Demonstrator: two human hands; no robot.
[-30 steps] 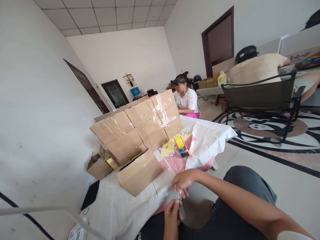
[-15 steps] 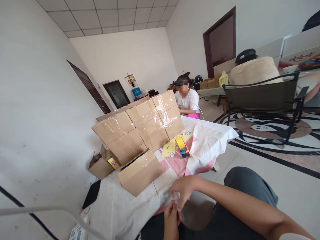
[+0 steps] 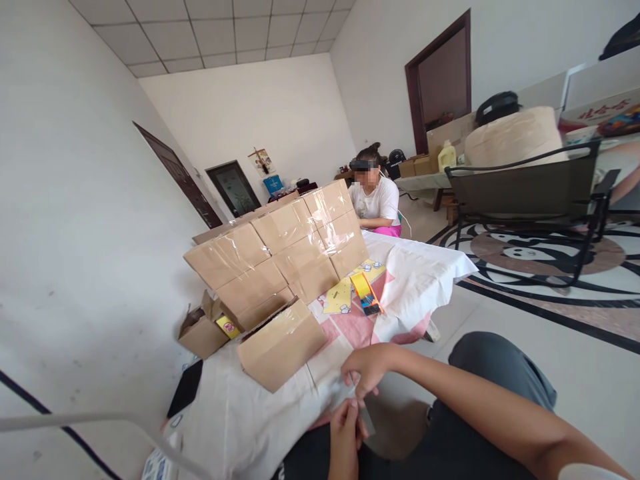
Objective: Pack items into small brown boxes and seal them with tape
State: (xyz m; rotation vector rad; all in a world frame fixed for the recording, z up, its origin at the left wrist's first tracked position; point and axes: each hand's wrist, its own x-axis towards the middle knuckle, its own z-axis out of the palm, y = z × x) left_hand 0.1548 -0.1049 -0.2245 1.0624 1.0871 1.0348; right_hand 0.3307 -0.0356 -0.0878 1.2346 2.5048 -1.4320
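Just over the near edge of the cloth-covered table, above my lap, my two hands meet. My left hand (image 3: 345, 427) points upward from below, thumb and fingers pinched on a thin, clear plastic piece (image 3: 369, 421), possibly a small bag. My right hand (image 3: 367, 371) reaches in from the right and bends down over it, its fingertips pinched at the upper end of the same piece. The fingers hide most of it, and its exact kind cannot be made out. An open-topped cardboard box (image 3: 283, 343) is the nearest thing on the table.
Taped cardboard boxes (image 3: 280, 250) stand stacked behind it. A yellow-and-orange packet (image 3: 367, 295) lies on the pink-and-white tablecloth (image 3: 425, 263). A small open carton (image 3: 203, 333) sits at left. A co-worker (image 3: 377, 197) sits beyond the stack; a folding chair (image 3: 523, 190) stands right.
More of the clear plastic piece shows below my right hand, beside my left fingers. Both hands have stayed almost in place. The boxes and the packet have not moved.
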